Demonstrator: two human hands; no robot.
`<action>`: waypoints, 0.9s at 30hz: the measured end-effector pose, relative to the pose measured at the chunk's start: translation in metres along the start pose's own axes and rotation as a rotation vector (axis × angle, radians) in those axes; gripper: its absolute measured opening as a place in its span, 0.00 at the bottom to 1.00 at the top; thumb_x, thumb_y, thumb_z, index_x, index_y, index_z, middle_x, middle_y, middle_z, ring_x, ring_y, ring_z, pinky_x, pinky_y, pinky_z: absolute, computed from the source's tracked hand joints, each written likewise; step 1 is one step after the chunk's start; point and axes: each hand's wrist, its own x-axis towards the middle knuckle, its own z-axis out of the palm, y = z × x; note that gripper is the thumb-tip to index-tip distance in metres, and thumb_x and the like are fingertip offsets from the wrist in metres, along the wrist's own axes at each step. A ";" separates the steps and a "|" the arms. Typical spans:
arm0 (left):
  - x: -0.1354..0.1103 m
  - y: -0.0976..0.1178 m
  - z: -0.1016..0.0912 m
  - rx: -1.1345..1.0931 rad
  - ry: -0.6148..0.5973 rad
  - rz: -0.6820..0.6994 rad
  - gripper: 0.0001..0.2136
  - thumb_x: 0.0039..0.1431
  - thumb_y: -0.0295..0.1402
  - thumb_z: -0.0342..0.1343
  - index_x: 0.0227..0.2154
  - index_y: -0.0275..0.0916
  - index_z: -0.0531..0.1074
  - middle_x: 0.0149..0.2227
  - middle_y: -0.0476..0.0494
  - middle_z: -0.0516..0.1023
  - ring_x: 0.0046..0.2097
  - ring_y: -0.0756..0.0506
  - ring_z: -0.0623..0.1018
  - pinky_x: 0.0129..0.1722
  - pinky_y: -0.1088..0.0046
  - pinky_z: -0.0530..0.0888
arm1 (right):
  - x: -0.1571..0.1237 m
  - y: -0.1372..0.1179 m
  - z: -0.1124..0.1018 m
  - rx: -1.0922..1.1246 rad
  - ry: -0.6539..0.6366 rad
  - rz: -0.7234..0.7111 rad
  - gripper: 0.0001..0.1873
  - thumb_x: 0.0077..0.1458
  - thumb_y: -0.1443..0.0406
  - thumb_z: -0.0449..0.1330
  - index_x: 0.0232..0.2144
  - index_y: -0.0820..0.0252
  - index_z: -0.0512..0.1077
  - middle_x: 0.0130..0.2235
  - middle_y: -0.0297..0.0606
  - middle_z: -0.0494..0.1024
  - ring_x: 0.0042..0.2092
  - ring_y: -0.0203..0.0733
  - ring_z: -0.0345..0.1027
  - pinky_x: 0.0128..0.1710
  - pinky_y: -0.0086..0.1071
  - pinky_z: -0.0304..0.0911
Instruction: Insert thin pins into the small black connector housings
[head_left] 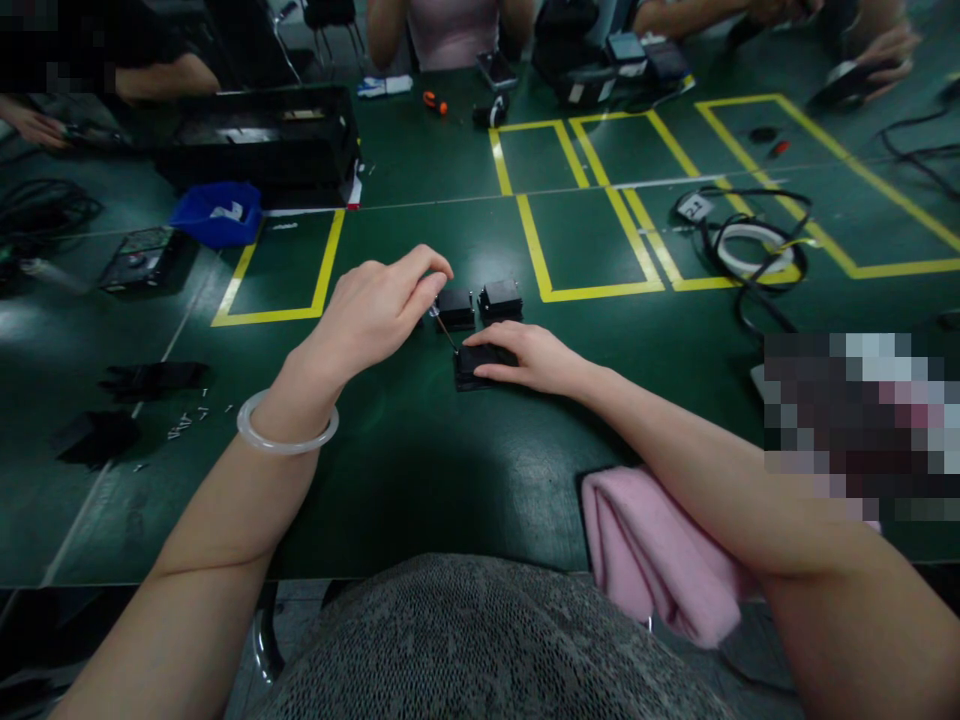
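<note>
The left hand (384, 300) has its grip closed around a screwdriver (445, 330), its tip down at a small black block (480, 356) on the green worktop (420, 480). The right hand (540, 356) holds that block between thumb and fingers, just nearer the person than two similar blocks (501, 300).
</note>
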 end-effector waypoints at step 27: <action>-0.001 -0.002 -0.001 -0.007 -0.048 0.016 0.20 0.74 0.37 0.42 0.59 0.38 0.74 0.36 0.43 0.78 0.35 0.43 0.77 0.36 0.67 0.67 | 0.000 0.001 0.001 -0.002 0.003 -0.007 0.23 0.69 0.54 0.62 0.59 0.59 0.77 0.57 0.48 0.83 0.57 0.55 0.76 0.57 0.47 0.68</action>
